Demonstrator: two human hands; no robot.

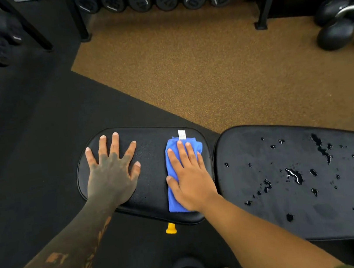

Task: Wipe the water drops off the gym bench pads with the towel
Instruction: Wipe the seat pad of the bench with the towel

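Both hands lie flat with straight fingers on the small rounded black vinyl seat pad (150, 160): the left hand (113, 173) spread and bare near its left end, the right hand (189, 178) pressing the folded blue microfibre towel (175, 193) against its right end. Water drops (295, 176) sit on the long black vinyl back pad (321, 215), just right of the towel across a narrow gap, its long axis running rightward. The right hand is nearer, and the pad's top looks open for sweeping, edges front and back.
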